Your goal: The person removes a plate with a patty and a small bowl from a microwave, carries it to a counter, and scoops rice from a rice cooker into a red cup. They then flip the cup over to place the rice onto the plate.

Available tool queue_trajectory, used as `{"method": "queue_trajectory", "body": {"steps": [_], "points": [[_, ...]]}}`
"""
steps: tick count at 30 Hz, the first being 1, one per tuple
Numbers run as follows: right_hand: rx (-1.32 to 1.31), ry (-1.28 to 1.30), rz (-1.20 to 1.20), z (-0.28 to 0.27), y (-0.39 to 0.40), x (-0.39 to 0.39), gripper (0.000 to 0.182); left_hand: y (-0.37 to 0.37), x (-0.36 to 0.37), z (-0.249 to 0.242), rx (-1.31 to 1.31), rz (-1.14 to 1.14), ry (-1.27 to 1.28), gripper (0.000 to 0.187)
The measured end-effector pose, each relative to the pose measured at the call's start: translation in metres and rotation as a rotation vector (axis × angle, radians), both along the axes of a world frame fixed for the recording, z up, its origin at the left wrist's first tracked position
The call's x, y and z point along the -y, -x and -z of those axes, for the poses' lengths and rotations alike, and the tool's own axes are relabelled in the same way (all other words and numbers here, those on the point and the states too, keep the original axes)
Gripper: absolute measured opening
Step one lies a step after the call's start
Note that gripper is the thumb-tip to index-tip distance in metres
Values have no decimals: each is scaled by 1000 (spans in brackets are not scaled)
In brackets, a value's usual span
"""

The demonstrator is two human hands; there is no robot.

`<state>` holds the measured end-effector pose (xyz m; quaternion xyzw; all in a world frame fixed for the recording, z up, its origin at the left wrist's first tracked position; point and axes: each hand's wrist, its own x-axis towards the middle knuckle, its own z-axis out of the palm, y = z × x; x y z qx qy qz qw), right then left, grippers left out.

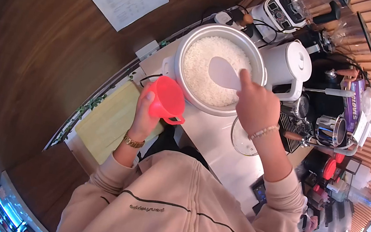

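Note:
My right hand (258, 104) grips a white rice paddle (223, 72), its blade resting flat on the cooked rice (199, 64). The rice fills much of a round rice cooker (183, 48) with a pale metal rim. To the left of the cooker, my left hand (144, 111) is wrapped around a red plastic cup (169, 97) with a handle. The cup is tilted, its mouth facing up toward the cooker; its inside looks empty. The paddle's handle is hidden inside my right hand.
A glass lid (244, 139) lies on the counter beneath my right forearm. Right of the cooker stands a white electric kettle (293, 65). A yellow cutting board (112, 123) lies at left. Beyond are a purple glove box (352, 103) and a metal rack (292, 129).

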<state>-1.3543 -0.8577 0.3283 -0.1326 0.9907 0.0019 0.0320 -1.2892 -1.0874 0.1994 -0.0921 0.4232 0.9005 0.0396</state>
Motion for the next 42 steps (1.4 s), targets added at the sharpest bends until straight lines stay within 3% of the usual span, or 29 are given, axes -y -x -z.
{"method": "queue_trajectory", "body": {"steps": [3,6,9,15,18,28,34,38,42], "points": [[-30,-86,-182,2,19,19,7,0,1,0,5,4,-36,48],[122,-168,-279,6,27,31,29,-1,0,-3,68,-3,-142,42],[125,-131,-370,19,29,33,10,1,2,1,74,-3,-147,36],[249,-102,-383,40,40,34,16,2,2,-1,86,13,-170,30],[214,12,-360,50,45,23,17,2,6,2,92,36,-176,29],[-93,-61,-516,56,13,21,9,5,4,-6,106,39,-119,37],[79,35,-320,53,26,9,16,3,6,-6,127,49,-155,51],[201,219,-63,56,35,-10,10,3,7,-14,214,13,-182,53],[221,290,7,49,33,-9,11,7,18,-22,114,-12,63,46]]}}
